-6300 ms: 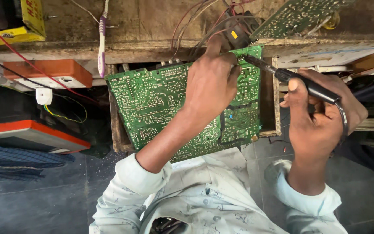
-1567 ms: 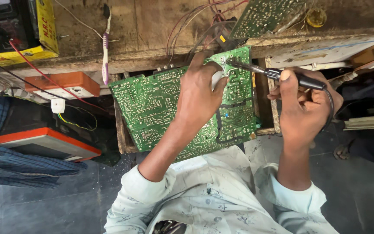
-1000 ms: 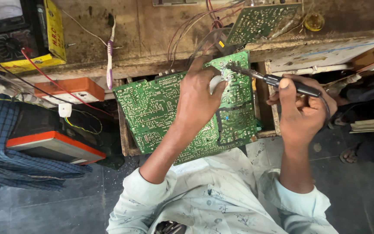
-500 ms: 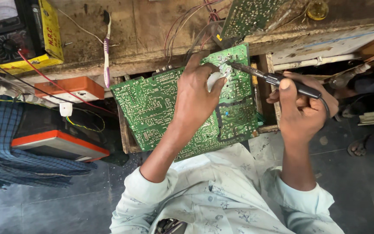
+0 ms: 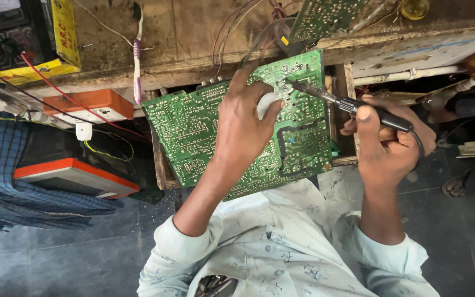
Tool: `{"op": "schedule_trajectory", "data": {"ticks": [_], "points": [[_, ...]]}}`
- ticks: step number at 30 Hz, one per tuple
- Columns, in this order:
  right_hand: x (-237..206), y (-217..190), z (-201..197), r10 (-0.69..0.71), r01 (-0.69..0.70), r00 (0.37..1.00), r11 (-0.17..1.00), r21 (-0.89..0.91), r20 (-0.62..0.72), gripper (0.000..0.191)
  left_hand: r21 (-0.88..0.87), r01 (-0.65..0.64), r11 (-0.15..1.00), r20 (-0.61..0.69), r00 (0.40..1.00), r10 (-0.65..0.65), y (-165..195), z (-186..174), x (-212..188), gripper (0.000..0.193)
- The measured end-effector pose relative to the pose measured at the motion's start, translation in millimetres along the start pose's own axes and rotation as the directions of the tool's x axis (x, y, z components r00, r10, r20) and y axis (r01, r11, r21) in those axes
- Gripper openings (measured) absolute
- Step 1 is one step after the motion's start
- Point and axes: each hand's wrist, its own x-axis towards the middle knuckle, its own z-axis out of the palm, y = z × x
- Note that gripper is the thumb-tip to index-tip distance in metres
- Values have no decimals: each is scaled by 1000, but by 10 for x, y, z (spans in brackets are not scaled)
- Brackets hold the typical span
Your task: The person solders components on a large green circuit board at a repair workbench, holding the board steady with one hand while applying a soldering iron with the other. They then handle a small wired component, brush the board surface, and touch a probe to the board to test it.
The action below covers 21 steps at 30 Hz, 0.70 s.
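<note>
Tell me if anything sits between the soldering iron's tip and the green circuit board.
Nothing visible does. The right hand holds the soldering iron, whose tip appears to meet the green circuit board near its top edge. The left hand rests on the board just left of the tip, thumb close beside it, not across its path.

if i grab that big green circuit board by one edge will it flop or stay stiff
The green circuit board would probably stay stiff: it looks like a flat rigid sheet, keeping its shape while propped at a tilt under the left hand. It likely feels light for its area, being thin. Its solder side looks bumpy with joints, so probably prickly rather than slippery, and rough bending might crack them.
</note>
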Motion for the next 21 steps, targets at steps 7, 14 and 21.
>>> {"op": "schedule_trajectory", "data": {"ticks": [7,14,21], "points": [[6,76,-110,-36,37,999,999,-39,23,16,5,-14,1000,5,1000,14,15,141,-34,22],[15,18,-85,-16,17,999,999,-33,33,14,-50,66,997,43,997,-64,29,129,-54,22],[151,-205,-55,-85,101,992,976,-194,88,13,-27,1,1000,12,1000,-1,21,175,-33,21]]}}
